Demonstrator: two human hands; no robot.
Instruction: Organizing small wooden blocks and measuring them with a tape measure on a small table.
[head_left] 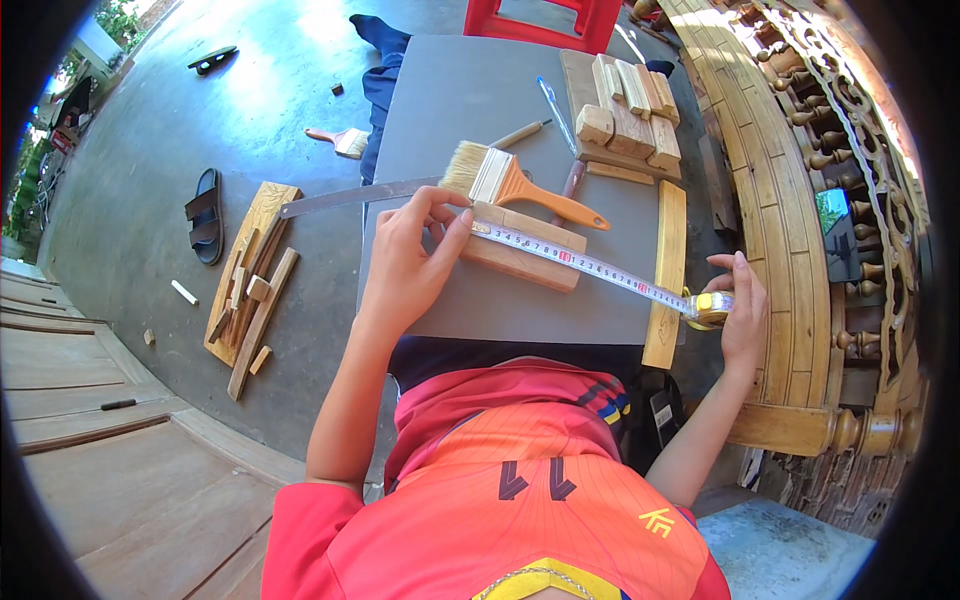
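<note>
A drawn-out tape measure blade (605, 270) runs along the top of a brown wooden block (520, 267) on the grey table (430, 110). At the block's left end, my left hand (415, 245) pinches the blade's end between thumb and fingers. My right hand (745, 315) holds the yellow and clear tape measure case (707, 310) beyond the table's right edge, its index finger partly stretched out. A wide paintbrush (515, 187) with an orange handle lies just beyond the block, bristles to the left. Part of the block is hidden under the blade.
Several wood pieces (630, 125) are stacked at the far right, near a blue pen (548, 100). A wooden strip (664, 260) lies along the right edge. A thin saw blade (350, 197) overhangs the left side. On the floor are wood offcuts (262, 250), a sandal (205, 220) and another brush (350, 143).
</note>
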